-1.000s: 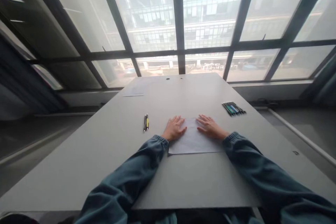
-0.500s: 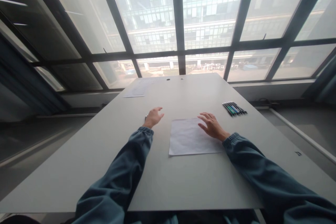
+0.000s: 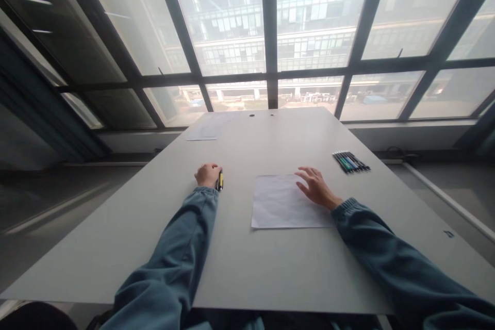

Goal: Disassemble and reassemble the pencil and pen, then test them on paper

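Note:
My left hand is on the left half of the table with its fingers curled downward. A black and yellow pen-like object lies along its right side, close to the thumb. The fingertips are hidden, so what they hold, if anything, cannot be made out. A sheet of white paper lies flat in front of me. My right hand rests over the paper's right part, open, fingers spread and holding nothing.
A row of several pens lies on the white table to the right, beyond my right hand. Another sheet lies at the far left. A small dark mark or item is near the right edge. Large windows stand behind the table.
My left hand has moved left and its fingers have curled in. The black and yellow object beside it now shows more fully. My right hand stays open over the paper.

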A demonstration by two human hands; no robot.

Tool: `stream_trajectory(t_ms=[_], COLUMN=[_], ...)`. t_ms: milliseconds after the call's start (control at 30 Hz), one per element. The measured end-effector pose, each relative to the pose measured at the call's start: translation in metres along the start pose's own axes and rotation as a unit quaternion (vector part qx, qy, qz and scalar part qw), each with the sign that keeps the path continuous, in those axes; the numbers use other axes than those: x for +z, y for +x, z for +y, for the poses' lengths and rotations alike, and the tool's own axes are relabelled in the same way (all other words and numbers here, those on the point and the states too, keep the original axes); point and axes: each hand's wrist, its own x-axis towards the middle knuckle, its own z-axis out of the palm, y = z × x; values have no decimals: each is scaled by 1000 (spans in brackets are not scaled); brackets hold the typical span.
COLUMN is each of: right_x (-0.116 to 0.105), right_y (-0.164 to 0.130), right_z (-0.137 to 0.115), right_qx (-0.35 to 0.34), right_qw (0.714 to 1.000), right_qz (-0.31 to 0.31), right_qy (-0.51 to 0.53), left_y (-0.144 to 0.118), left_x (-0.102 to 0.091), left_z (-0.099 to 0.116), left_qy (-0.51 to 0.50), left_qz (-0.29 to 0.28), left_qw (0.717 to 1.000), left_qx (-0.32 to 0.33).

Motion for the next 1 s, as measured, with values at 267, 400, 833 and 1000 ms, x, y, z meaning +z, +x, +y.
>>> stream_trajectory(t_ms=[267,400,833,1000], right_x=[-2,-2,-1,-3], right_y=[0,-1,-1,1], right_z=[-2,-3,-1,-4], right_qx=[13,14,31,30], right_qw=[1000,1000,999,999], right_qz=[-1,-2,15,29], right_qy=[-1,-1,1,15], left_y=[-3,-7,-16,-11], left_x=[8,6,-4,-4], left_z=[7,15,37,41], left_qy=[21,31,64,-9], left_qz=[4,-22,-49,-59], left_qw=[999,999,988,990], left_qx=[27,36,134,128])
